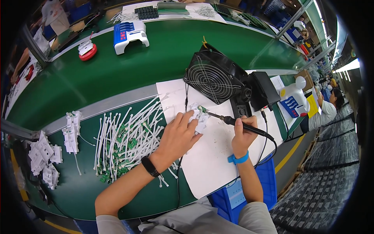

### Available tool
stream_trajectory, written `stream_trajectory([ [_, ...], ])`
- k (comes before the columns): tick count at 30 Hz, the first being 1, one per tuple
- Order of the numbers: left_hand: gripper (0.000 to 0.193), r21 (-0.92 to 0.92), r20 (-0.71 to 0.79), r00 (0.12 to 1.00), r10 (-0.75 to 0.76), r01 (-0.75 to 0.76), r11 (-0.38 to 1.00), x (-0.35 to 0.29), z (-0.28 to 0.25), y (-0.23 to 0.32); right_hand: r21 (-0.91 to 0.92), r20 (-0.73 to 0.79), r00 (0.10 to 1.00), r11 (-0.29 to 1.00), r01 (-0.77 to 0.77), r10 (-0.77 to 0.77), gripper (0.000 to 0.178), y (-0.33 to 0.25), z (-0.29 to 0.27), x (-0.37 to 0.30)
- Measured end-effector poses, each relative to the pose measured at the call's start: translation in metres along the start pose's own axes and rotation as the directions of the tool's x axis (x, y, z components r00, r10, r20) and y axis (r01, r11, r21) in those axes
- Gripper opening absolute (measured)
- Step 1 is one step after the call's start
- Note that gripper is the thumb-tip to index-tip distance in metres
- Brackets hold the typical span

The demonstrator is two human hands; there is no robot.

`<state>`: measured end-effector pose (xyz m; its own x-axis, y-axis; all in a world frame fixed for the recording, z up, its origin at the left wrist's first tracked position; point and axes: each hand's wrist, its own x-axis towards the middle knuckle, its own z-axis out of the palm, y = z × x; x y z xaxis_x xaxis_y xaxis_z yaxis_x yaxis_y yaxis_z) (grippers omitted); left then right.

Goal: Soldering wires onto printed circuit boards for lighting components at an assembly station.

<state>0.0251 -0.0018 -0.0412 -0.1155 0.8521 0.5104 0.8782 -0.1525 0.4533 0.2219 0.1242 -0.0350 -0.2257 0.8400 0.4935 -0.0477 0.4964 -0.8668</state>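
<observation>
My left hand [177,134] presses its fingertips on a small white plastic part [201,125] lying on a sheet of white paper [214,167]. A small green circuit board [202,109] sits at the part's far end. My right hand [242,138] grips the black handle of a soldering iron [255,130], pen-like, with the iron pointing left. Its tip reaches the green board; whether it touches cannot be made out. Left of my left hand lies a heap of white cables [113,136] with small green boards among them.
A black fan with a wire grille [210,80] and a black box [263,91] stand beyond my hands. White plastic parts [71,132] lie at the left. A green belt [167,50] carries a white-and-blue device [130,37]. A blue bin [267,179] sits below the table's right edge.
</observation>
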Motion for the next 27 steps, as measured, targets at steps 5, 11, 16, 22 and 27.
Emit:
stream_trajectory([
  [5, 0.043, -0.014, 0.047, 0.999, -0.012, 0.012, 1.000, -0.0007, -0.0009, 0.0002, -0.024, 0.004, 1.000, 1.000, 0.016, -0.015, 0.021, -0.0060, 0.0044, 0.0006],
  [11, 0.042, -0.020, 0.047, 0.999, -0.013, 0.014, 1.000, -0.0011, -0.0013, 0.0009, -0.016, 0.022, 1.000, 1.000, 0.023, -0.023, 0.021, -0.0052, 0.0028, 0.0005],
  [16, 0.043, -0.025, 0.041, 0.999, -0.008, 0.009, 1.000, -0.0014, -0.0006, 0.0004, -0.027, 0.031, 0.999, 0.999, 0.024, -0.023, 0.020, -0.0063, 0.0033, -0.0002],
  [22, 0.043, -0.025, 0.042, 0.999, -0.008, 0.009, 1.000, -0.0019, -0.0020, 0.0008, -0.056, 0.021, 0.999, 0.998, 0.041, -0.040, 0.020, -0.0068, 0.0049, -0.0012],
  [27, 0.042, -0.019, 0.040, 0.999, -0.002, 0.003, 1.000, -0.0019, -0.0034, -0.0001, -0.048, 0.026, 0.999, 0.998, 0.039, -0.038, 0.020, -0.0089, 0.0048, 0.0002],
])
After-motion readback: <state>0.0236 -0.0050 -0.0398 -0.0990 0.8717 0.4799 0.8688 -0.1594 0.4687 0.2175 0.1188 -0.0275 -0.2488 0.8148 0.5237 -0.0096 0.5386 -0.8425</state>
